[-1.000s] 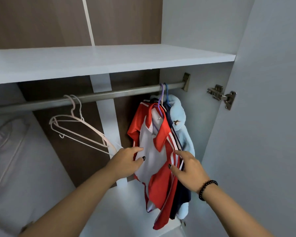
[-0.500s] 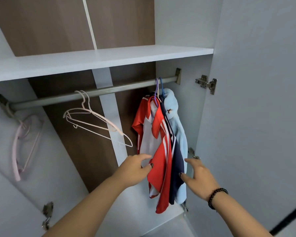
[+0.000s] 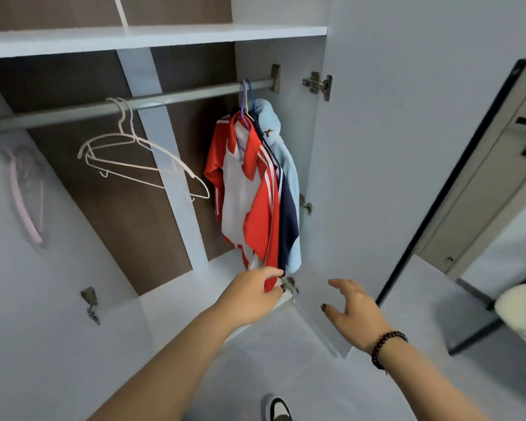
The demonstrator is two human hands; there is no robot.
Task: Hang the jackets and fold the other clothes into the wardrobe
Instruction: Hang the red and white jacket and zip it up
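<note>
My left hand (image 3: 252,294) reaches toward the bottom hem of the red-and-white jacket (image 3: 249,202), fingers loosely curled; the fingertips are at the hem, but I cannot tell whether they pinch the cloth or only brush it. My right hand (image 3: 351,309) hangs apart from the clothes, fingers spread and relaxed, holding nothing, just in front of the lower edge of the open wardrobe door (image 3: 392,147). A dark beaded bracelet (image 3: 386,344) sits on that wrist.

The red-and-white jacket hangs at the right end of the metal rail (image 3: 164,100), close to the wardrobe's right wall. Pressed against it on the right is a navy garment (image 3: 287,220), and behind that a light blue fleece jacket (image 3: 289,165), nearest the wall. Purple and blue hanger hooks (image 3: 246,92) sit side by side on the rail above them.

Toward the middle of the rail, well apart from the jackets, a pair of empty pale wire hangers (image 3: 140,159) hangs tilted. At the rail's left end a pink hanger (image 3: 25,208) hangs against the left wall. Above the rail runs a white shelf (image 3: 152,38). The toe of my black-and-white shoe (image 3: 278,408) shows on the floor at the bottom edge.
</note>
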